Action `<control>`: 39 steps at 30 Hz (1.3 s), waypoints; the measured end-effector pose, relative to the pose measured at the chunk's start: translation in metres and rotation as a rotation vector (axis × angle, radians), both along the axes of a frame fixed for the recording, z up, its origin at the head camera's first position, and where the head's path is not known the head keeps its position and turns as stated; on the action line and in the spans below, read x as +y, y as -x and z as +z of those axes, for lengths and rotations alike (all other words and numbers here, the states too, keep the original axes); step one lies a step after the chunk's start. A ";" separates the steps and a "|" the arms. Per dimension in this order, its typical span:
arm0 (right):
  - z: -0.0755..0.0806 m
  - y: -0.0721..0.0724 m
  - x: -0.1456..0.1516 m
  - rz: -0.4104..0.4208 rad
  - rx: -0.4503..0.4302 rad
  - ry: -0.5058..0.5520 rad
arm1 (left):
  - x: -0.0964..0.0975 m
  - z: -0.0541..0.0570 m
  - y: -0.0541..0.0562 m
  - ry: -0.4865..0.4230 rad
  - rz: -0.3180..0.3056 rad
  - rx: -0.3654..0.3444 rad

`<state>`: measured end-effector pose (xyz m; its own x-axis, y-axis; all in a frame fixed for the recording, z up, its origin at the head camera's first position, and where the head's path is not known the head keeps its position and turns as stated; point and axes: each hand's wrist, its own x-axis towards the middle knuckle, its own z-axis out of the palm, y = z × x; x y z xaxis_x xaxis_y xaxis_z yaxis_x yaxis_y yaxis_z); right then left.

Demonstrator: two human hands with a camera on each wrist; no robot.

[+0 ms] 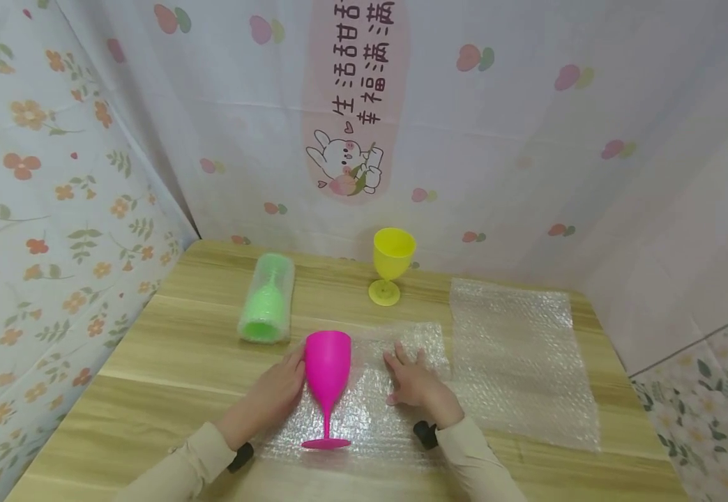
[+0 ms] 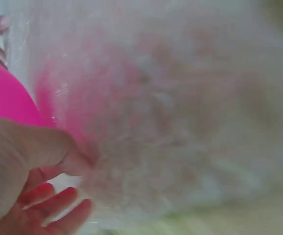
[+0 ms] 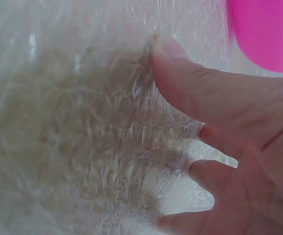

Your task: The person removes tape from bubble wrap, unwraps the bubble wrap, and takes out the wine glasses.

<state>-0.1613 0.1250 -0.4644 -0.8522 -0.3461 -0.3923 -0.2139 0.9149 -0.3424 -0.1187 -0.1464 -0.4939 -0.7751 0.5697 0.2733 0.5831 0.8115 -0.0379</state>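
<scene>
A bright pink goblet (image 1: 328, 366) lies on a sheet of bubble wrap (image 1: 373, 411), its bowl toward the back and its round foot toward the front. Along the bowl's left side, my left hand (image 1: 279, 392) pinches the sheet's left edge between thumb and fingers. In the left wrist view the lifted bubble wrap (image 2: 180, 122) covers much of the picture, and pink shows through it. My right hand (image 1: 419, 383) rests on the sheet right of the goblet. Its fingers are spread, and its thumb (image 3: 195, 88) lies on the plastic in the right wrist view.
A green goblet (image 1: 265, 300) rolled in bubble wrap lies at the back left of the wooden table (image 1: 163, 341). A yellow goblet (image 1: 394, 258) stands upright near the back curtain. Another flat bubble wrap sheet (image 1: 521, 362) lies at the right.
</scene>
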 end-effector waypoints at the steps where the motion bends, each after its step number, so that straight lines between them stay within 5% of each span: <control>1: 0.000 0.000 0.000 -0.001 0.001 0.000 | 0.001 0.001 0.002 -0.007 0.004 -0.017; 5: 0.000 0.000 0.000 -0.003 0.003 0.001 | 0.003 0.006 0.010 -0.043 0.020 -0.142; 11: 0.000 -0.001 0.001 0.010 0.012 0.013 | 0.004 0.014 0.026 -0.056 0.082 -0.430; 17: 0.001 -0.002 0.001 0.007 0.012 0.019 | 0.001 0.018 0.039 -0.191 0.172 -0.649; 23: 0.003 -0.002 0.001 0.012 0.015 0.015 | 0.000 0.017 0.041 -0.279 0.208 -0.627; 31: 0.003 0.001 0.001 0.018 0.006 0.017 | 0.000 0.013 0.042 -0.231 0.232 -0.517; 39: 0.001 0.000 0.000 0.004 0.003 0.048 | -0.004 0.010 0.040 -0.223 0.228 -0.520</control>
